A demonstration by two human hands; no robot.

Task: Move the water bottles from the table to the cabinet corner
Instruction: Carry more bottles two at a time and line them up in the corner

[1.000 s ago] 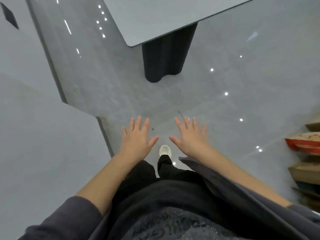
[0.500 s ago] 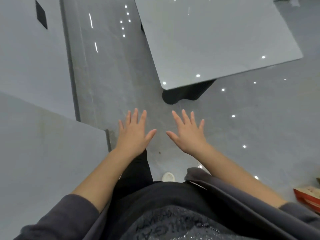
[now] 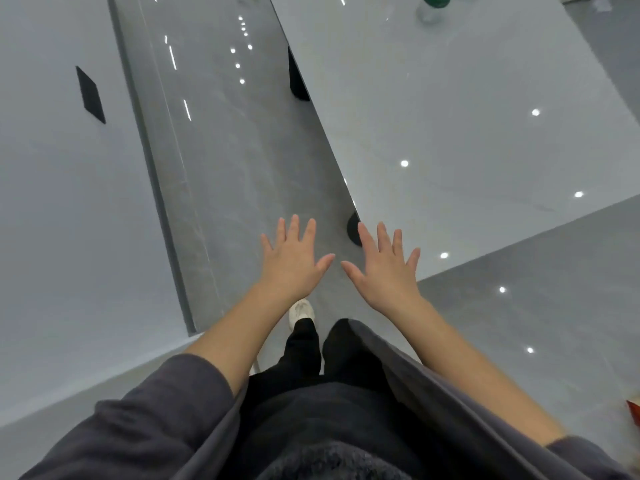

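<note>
A clear water bottle [image 3: 433,6] with a green label stands at the far end of the glossy grey table [image 3: 467,116], cut off by the top edge of the view. My left hand [image 3: 294,258] is held out flat over the floor, fingers spread, holding nothing. My right hand [image 3: 384,265] is the same, palm down, hovering just over the table's near corner. Both hands are far from the bottle.
A pale grey cabinet or wall face [image 3: 69,202] with a black diamond-shaped mark [image 3: 90,95] fills the left side. A narrow strip of grey floor [image 3: 225,150] runs between it and the table. The table's dark leg [image 3: 354,230] shows beside my right hand. A red object [image 3: 634,412] pokes in at the right edge.
The view has moved forward and tilted up; the table now fills the upper right and the bottle has come into sight. Both hands stay open and spread.
</note>
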